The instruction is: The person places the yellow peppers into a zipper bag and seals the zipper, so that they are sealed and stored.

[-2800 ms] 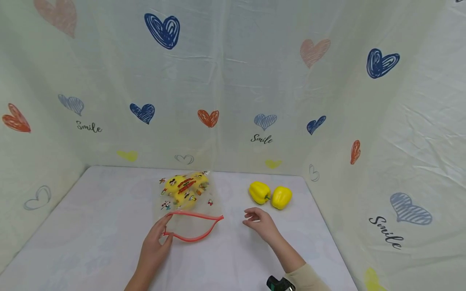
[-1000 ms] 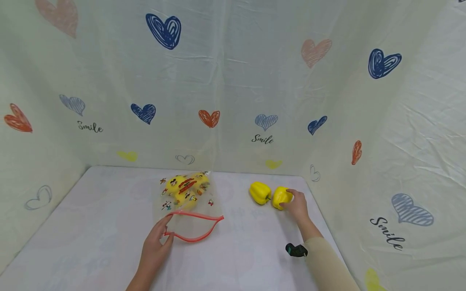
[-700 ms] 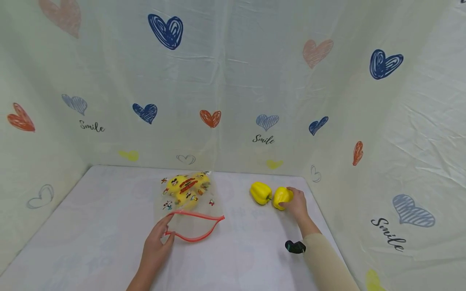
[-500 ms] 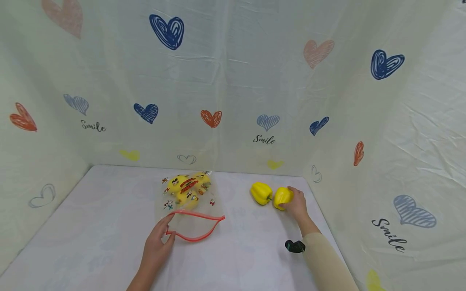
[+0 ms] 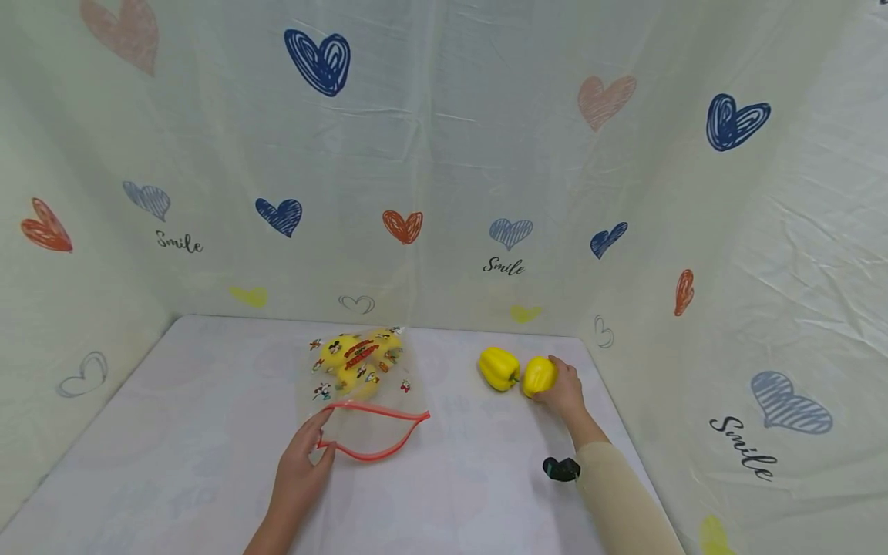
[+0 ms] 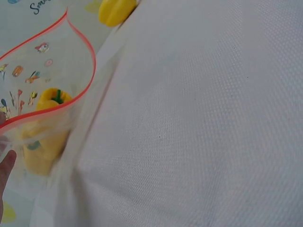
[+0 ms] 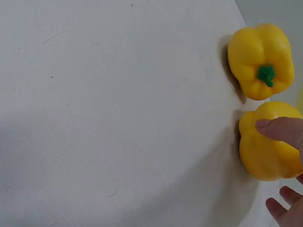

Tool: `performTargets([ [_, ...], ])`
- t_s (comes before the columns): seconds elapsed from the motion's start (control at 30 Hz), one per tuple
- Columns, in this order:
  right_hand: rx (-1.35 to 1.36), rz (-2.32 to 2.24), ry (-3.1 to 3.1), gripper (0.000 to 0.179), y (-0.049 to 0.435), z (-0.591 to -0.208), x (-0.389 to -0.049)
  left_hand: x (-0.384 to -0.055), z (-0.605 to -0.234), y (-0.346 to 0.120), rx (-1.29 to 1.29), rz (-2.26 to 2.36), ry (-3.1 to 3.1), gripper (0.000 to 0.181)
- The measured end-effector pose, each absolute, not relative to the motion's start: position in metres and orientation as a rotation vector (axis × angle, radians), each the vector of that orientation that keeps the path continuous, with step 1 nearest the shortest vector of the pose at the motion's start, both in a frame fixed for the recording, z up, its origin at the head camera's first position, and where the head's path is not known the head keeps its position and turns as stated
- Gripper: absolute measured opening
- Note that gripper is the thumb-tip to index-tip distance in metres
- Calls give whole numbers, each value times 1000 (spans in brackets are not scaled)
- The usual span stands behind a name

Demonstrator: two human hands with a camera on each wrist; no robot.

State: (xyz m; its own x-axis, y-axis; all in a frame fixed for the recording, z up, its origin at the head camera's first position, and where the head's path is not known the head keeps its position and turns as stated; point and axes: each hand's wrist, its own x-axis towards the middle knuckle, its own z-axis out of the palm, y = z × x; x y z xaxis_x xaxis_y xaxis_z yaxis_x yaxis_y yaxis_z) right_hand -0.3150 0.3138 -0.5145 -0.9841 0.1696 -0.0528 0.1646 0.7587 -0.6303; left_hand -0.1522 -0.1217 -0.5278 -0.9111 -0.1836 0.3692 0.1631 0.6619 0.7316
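On the left of the head view lies a clear printed plastic bag (image 5: 405, 395) with a red zip rim (image 5: 375, 456), its mouth spread wide. Yellow bell peppers (image 6: 42, 146) show through its wall. My left hand (image 5: 300, 466) holds the bag's mouth at its left corner, fingers at the far rim and thumb at the near one. My right hand (image 5: 565, 393) grips a yellow bell pepper (image 5: 538, 375) from the right; in the right wrist view the thumb (image 7: 284, 130) presses on its side. Another yellow bell pepper (image 5: 498, 368), with a green stem, lies just left of it.
A white cloth covers the table (image 5: 458, 493). Behind it and at both sides hangs a pale curtain (image 5: 458, 169) printed with hearts and "Smile". A small black device (image 5: 561, 469) shows beside the right sleeve (image 5: 617, 493).
From beside the bag, my right hand has moved right and taken hold of the right-hand bell pepper. The left hand stays at the bag's mouth.
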Motion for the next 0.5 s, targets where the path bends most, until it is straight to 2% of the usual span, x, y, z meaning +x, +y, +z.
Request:
performTargets([
  [0.5,-250,1110,-2894,92,314,-513,-308,-152,-527,-121,5,-1147,-2454,60],
])
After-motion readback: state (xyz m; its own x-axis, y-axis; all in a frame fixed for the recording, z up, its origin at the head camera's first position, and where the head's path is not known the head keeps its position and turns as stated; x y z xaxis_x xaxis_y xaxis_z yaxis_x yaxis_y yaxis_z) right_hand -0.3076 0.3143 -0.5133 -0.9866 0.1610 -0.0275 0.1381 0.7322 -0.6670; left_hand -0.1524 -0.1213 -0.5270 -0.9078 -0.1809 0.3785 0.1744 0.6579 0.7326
